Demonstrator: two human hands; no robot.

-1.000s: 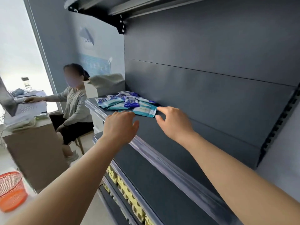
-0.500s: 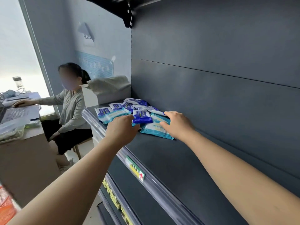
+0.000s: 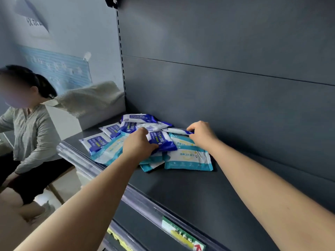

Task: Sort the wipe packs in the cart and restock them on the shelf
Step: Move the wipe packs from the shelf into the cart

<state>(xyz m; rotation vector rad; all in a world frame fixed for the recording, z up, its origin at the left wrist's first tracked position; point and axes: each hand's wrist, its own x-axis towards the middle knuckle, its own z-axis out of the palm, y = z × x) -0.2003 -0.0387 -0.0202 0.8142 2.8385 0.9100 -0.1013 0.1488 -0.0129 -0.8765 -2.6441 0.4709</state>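
The wipe packs lie in a loose, overlapping heap at the far left end of the shelf [image 3: 181, 192], close to its back panel. My left hand [image 3: 138, 144] curls around a dark blue pack [image 3: 163, 140] on top. My right hand [image 3: 201, 134] pinches the end of a slim white pack [image 3: 178, 130] behind it. They look light, soft and slick in film wrappers, so I judge a grip across the flat body safer than the crimped edges.

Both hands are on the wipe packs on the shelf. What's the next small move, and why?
Probably lift the dark blue pack, gripped by the left hand, off the teal packs toward the blue ones behind: the colours lie mixed.
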